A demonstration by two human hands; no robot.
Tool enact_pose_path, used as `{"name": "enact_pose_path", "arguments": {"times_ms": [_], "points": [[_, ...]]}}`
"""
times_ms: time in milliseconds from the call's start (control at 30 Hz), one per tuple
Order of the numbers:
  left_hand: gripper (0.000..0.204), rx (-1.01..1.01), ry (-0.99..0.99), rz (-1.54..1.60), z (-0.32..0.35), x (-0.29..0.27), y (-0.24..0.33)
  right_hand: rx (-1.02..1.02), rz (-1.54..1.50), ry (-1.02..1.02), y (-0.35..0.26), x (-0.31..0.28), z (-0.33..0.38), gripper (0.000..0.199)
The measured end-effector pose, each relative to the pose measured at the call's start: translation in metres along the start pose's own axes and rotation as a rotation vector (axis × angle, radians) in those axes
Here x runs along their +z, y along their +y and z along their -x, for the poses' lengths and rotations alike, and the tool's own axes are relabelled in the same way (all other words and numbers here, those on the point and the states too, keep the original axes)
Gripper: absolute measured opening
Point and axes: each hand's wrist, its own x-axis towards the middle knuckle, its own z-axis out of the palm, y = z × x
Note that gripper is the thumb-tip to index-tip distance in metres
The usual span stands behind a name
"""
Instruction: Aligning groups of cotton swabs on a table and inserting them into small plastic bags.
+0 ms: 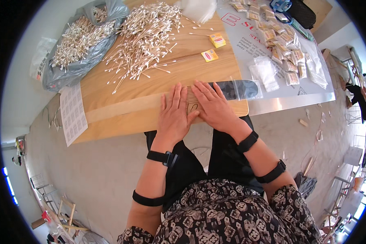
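Both palms lie flat on the wooden table near its front edge. My left hand has its fingers stretched out, with the thumb pointing toward my right hand. That one is also spread out, slightly angled. A neat row of thin swab sticks shows between the two hands, partly covered by the fingers. A dark mark is drawn on the surface just below the row. Beside my right fingers runs a dark flat strip, with a clear plastic bag over its right end.
A big heap of cotton swabs spreads over the table. Grey plastic bag with more swabs stands left, near a printed sheet. Two yellow card packs lie right of the heap; filled packets and empty bags lie beyond.
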Motion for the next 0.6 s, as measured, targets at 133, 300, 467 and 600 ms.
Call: {"name": "enact_pose_path", "arguments": {"times_ms": [133,300,467,600], "points": [[0.074,0.008,0.027,-0.007,-0.002,0.006,0.007,0.149,-0.222,0.352,0.019,-0.022,0.019,0.047],[0.076,0.033,-0.007,0.010,-0.017,0.013,0.034,0.581,-0.071,0.228,0.040,-0.046,0.032,0.021],[0.076,0.049,0.013,0.022,-0.027,0.023,0.051,0.585,0.146,0.198,0.038,-0.038,0.026,0.018],[0.077,0.050,0.004,0.022,-0.027,0.025,0.055,0.606,0.221,0.159,0.041,-0.035,0.020,0.014]]}}
